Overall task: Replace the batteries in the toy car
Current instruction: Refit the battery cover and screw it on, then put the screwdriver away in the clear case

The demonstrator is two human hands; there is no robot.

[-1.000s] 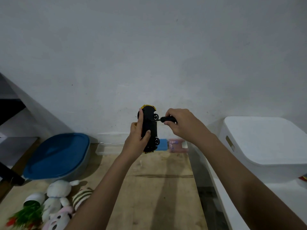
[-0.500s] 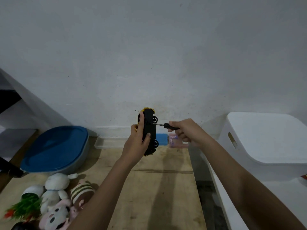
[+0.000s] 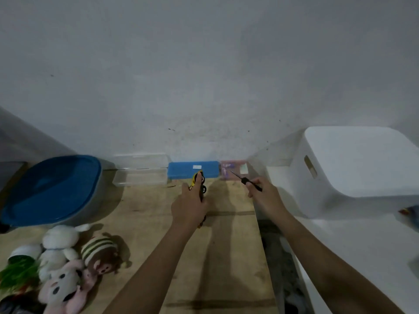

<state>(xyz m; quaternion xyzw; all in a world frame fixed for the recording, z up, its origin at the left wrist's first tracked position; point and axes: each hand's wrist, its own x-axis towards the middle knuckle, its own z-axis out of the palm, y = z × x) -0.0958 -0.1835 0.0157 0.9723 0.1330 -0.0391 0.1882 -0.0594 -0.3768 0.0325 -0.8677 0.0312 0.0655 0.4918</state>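
Note:
My left hand [image 3: 189, 206] grips a small yellow and black toy car [image 3: 202, 189] above the wooden table [image 3: 226, 257], and the hand covers most of the car. One black wheel and a yellow edge show past my fingers. My right hand [image 3: 265, 196] holds a thin black screwdriver [image 3: 246, 180] to the right of the car. Its tip points up and left and does not touch the car.
Against the wall stand clear plastic boxes [image 3: 140, 175], a blue box [image 3: 192, 169] and a pinkish box [image 3: 234, 169]. A blue-lidded tub [image 3: 51, 189] sits at the left with plush toys [image 3: 72, 264] in front. A white bin [image 3: 353, 168] stands at the right.
Both hands have come down toward the table. The screwdriver has drawn away from the car to the right, and the car has turned so less of its black underside shows.

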